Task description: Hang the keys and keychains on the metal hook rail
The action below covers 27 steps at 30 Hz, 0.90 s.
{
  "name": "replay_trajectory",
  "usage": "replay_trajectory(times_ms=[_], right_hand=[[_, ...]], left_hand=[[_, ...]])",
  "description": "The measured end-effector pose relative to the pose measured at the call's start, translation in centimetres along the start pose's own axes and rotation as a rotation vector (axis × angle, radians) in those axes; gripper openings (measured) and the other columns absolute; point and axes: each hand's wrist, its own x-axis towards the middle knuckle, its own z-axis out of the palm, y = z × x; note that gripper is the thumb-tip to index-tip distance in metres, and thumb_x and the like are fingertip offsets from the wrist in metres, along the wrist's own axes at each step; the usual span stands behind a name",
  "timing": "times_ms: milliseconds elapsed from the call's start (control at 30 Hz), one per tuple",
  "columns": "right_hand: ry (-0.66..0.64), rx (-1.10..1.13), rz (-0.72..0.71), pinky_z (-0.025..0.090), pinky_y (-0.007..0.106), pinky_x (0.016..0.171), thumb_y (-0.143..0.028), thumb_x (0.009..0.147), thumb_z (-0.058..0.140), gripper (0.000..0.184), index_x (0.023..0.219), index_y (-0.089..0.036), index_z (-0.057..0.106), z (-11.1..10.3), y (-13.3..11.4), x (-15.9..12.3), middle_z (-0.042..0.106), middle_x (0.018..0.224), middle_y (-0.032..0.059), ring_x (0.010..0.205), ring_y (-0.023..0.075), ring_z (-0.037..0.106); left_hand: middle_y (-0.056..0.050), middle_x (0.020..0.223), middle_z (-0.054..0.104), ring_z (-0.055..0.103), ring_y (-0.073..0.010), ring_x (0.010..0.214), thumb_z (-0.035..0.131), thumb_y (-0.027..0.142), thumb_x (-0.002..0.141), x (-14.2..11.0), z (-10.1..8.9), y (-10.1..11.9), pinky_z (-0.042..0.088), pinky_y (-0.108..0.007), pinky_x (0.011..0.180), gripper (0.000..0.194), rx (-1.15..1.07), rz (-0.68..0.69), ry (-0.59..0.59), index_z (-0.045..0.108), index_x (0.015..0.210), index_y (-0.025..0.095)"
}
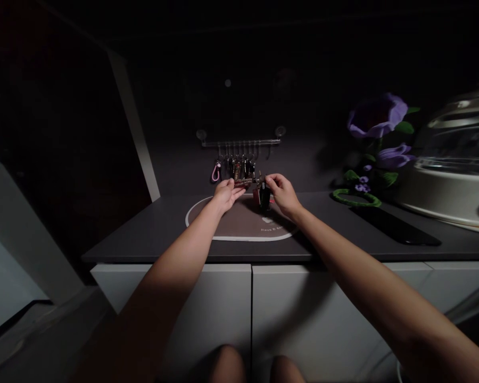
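Note:
Above a brown mat with a white rim (243, 239), my two hands hold a bunch of keys between them. My left hand (225, 196) is palm up, its thumb pressed on a brown patterned keychain (243, 182). Opposite it, my right hand (283, 194) pinches the bunch at its metal ring. Dark and red tags (264, 197) dangle from the ring beside my right fingers; their exact kind is hard to make out. Just behind, a hook rail (243, 142) on the wall carries several key rings, one with a pink loop strap (216, 172) at the left.
Purple artificial flowers (379, 119) with a green ring base stand on the dark counter (143, 229) at the right. A black flat slab (395, 225) lies in front of them, near a white appliance with a clear lid (443, 189). White cabinet doors (215, 303) are below.

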Motion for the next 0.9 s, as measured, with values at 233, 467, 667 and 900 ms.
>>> replay_trajectory(times_ms=[233,467,667,900], right_hand=[[0.119,0.005,-0.017,0.041,0.026,0.066,-0.045,0.079,0.047,0.026,0.080,-0.019,0.050,-0.7,-0.1,0.3,0.053,0.073,-0.0002,0.067,0.0119,0.047],[0.154,-0.039,-0.037,0.041,0.026,0.071,-0.047,0.080,0.044,0.027,0.082,-0.020,0.049,-1.3,0.7,0.8,0.053,0.077,-0.0002,0.073,0.0124,0.047],[0.164,-0.025,-0.007,0.041,0.026,0.069,-0.049,0.076,0.049,0.030,0.080,-0.019,0.051,-1.8,1.0,1.9,0.054,0.075,-0.0004,0.069,0.0119,0.047],[0.192,0.006,0.027,0.040,0.027,0.064,-0.056,0.067,0.054,0.040,0.070,-0.016,0.053,-2.1,1.3,4.9,0.053,0.066,-0.0009,0.062,0.0110,0.047]], left_hand=[[-0.002,0.079,0.059,0.062,-0.0108,0.072,0.048,0.018,0.084,-0.2,-0.3,-1.5,0.049,-0.037,0.080,0.008,0.425,-0.075,-0.067,0.050,0.076,0.016],[0.001,0.064,0.057,0.049,-0.0077,0.059,0.063,0.022,0.070,-0.5,-0.7,-2.9,0.041,-0.022,0.063,0.010,0.828,0.114,-0.360,0.059,0.071,0.014],[0.001,0.062,0.057,0.048,-0.0084,0.057,0.064,0.024,0.069,-0.6,-0.3,-2.9,0.038,-0.022,0.059,0.014,0.858,0.215,-0.429,0.062,0.076,0.013],[0.000,0.060,0.056,0.051,-0.0085,0.054,0.054,0.026,0.077,1.3,-0.9,-3.6,0.039,-0.021,0.055,0.013,0.855,0.317,-0.230,0.056,0.071,0.014]])
